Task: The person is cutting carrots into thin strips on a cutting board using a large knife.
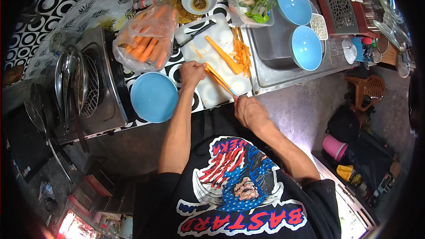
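My left hand (193, 74) grips one end of a carrot (210, 69) over the near part of a white cutting board (220, 23). In my right hand (252, 112) is a slim tool with a light-blue part (232, 92), probably a knife or peeler, its narrow blade lying along the carrot. The fingers hide most of its handle. A peeled carrot (223, 54) rests at an angle on the board, with a heap of carrot peelings (243, 53) along the right edge. Toward the back left of the board lies a black-handled knife (197, 33).
Left of the board are a plastic bag of carrots (146, 38), a blue bowl (154, 97) and a gas stove (106, 86). A sauce bowl (199, 0) stands behind. On the right, a vegetable container (252, 21) and two blue bowls (294, 4) sit by a steel sink (272, 79).
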